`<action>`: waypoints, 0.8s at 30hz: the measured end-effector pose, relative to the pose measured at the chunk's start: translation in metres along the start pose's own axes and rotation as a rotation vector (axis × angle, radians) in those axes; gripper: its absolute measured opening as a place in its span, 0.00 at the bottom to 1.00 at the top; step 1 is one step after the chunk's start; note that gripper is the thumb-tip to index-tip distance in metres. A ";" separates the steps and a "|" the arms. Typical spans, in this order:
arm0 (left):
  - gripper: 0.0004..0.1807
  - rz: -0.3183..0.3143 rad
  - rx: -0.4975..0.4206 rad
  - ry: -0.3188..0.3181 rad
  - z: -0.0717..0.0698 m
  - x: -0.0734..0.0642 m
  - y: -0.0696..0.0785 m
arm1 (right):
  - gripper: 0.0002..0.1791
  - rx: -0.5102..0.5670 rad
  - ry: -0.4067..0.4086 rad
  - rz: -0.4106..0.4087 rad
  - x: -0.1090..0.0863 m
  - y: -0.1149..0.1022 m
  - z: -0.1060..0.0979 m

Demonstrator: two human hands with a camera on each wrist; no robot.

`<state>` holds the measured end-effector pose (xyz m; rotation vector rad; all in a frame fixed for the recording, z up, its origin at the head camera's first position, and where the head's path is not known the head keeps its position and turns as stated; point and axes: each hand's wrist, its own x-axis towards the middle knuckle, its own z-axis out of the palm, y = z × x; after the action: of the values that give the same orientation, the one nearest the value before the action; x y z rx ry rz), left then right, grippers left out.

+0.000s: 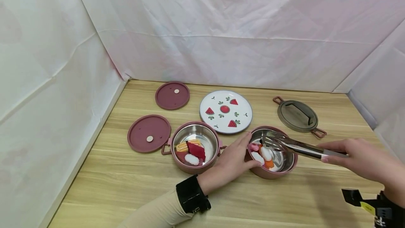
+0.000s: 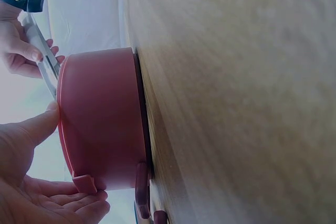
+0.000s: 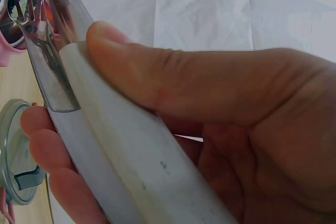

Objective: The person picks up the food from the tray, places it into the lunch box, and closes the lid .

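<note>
My left hand (image 1: 231, 159) holds the left side of a pink pot (image 1: 269, 174). In the left wrist view the thumb touches the rim and the fingers lie by a handle. Metal tongs (image 1: 305, 148) are gripped by my right hand (image 1: 360, 157), thumb on one arm and fingers round the other. Their tips reach into the pot, over small toy food pieces: white (image 1: 266, 153), orange (image 1: 269, 165) and pink. Whether the tips pinch a piece cannot be told. Left of this hand stands another pink pot (image 1: 180, 164) with a red piece (image 1: 196, 150), yellow piece (image 1: 181, 146) and white piece (image 1: 191, 159).
Two maroon lids (image 1: 148, 129) lie on the left of the wooden table (image 1: 152, 192). Behind the pots is a white plate (image 1: 215, 115) with watermelon pictures. A grey lidded pan (image 1: 294, 115) with brown handles sits at the right. White cloth walls (image 1: 221, 20) surround the table.
</note>
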<state>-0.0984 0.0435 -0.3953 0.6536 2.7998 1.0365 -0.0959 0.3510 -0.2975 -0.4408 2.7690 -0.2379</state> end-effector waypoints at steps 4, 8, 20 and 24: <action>0.50 0.004 -0.003 0.003 0.000 0.000 0.000 | 0.28 0.003 0.021 -0.014 0.001 0.002 0.004; 0.50 0.011 -0.006 0.008 0.000 -0.001 0.000 | 0.27 0.013 0.029 -0.022 0.002 0.005 0.007; 0.49 0.020 -0.004 0.006 0.000 0.000 -0.001 | 0.30 0.079 0.065 0.005 -0.002 0.013 0.001; 0.49 0.022 -0.002 0.011 0.000 0.000 -0.001 | 0.32 0.094 0.169 0.015 -0.001 0.016 -0.003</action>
<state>-0.0984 0.0426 -0.3956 0.6828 2.8061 1.0500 -0.1006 0.3664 -0.2975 -0.3924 2.9091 -0.4174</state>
